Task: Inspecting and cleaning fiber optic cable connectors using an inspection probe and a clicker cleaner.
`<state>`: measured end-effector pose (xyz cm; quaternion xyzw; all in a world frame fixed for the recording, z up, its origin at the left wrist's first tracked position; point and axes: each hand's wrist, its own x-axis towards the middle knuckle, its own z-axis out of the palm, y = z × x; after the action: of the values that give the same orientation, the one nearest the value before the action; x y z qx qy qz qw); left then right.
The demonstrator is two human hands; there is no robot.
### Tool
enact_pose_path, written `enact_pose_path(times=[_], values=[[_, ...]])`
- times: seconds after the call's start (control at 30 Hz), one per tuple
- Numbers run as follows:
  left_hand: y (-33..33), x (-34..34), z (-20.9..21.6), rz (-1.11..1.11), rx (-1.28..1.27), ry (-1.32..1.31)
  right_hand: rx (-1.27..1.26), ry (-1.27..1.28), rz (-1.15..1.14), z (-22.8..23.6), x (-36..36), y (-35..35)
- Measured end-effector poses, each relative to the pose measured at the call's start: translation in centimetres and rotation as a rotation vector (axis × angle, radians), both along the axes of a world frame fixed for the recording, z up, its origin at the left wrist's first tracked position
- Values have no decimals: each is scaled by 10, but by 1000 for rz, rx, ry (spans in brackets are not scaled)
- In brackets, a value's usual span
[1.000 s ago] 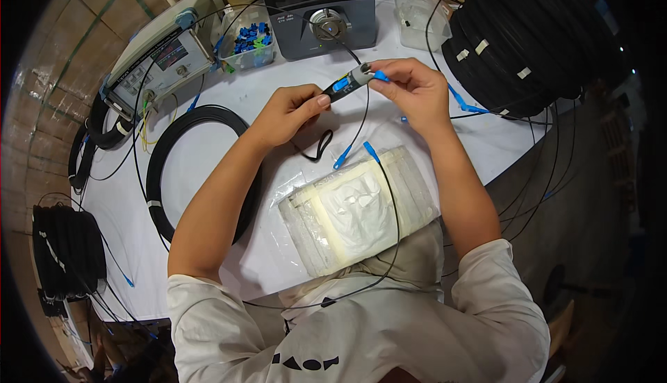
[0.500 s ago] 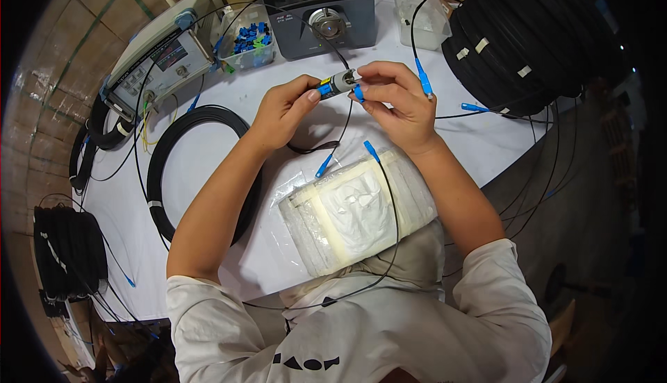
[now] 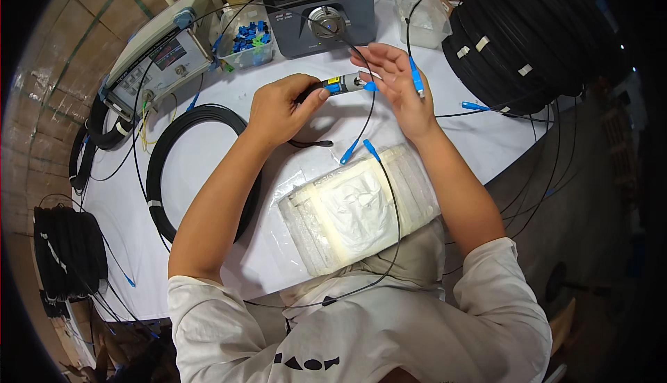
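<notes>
1. we see the left hand point(image 3: 278, 109) wrapped around a pen-shaped tester point(image 3: 332, 86), dark at the handle end, silver at the tip, with a yellow and blue band; the grip is clenched on its handle, thumb on top.
2. the tester is held above the white bench point(image 3: 208, 91), roughly level, its tip pointing toward the right hand point(image 3: 396, 84).
3. a blue connector point(image 3: 369, 86) sits right at the tester's tip, touching it, and the right hand's fingertips are at that same spot.
4. the right hand's grip is loose: the palm faces up and left, the fingers are spread, and a second blue connector point(image 3: 415, 77) lies along them on a thin black fibre cable point(image 3: 389, 195).
5. whether those fingers actually pinch the connector at the tip, we cannot tell.
6. below the hands, two more blue connectors point(image 3: 360, 150) hang on thin cable, just above a clear bag of white wipes point(image 3: 354, 209) at the near edge of the bench.
7. to the left, a coil of black cable point(image 3: 163, 168) lies flat on the bench, partly under the left forearm.
8. further back sit a grey meter with a display point(image 3: 156, 60), a clear tub of blue caps point(image 3: 249, 39) and a dark box with a round dial point(image 3: 326, 18).
9. at far right, a big stack of black cable coils point(image 3: 528, 36) with white tape bands.
</notes>
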<state>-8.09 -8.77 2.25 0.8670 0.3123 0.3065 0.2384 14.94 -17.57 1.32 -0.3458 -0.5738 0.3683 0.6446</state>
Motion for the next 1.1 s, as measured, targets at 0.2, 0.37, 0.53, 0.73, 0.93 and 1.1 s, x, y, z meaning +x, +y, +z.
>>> enact_pose_path(times=[0.2,0.37,0.53,0.73,0.93,1.1], values=[[-1,1,3,3,105,85,-165,297,177,-3,0,6],[-2,2,4,6,88,138,-160,259,232,-7,-1,8],[1,1,-4,-30,48,108,-207,334,280,-10,-5,8],[0,0,-5,-82,96,119,-232,255,180,-12,-1,7],[1,0,-4,-49,154,234,-305,434,220,-16,-1,15],[2,1,-6,-23,161,268,-341,460,231,-21,-1,17]])
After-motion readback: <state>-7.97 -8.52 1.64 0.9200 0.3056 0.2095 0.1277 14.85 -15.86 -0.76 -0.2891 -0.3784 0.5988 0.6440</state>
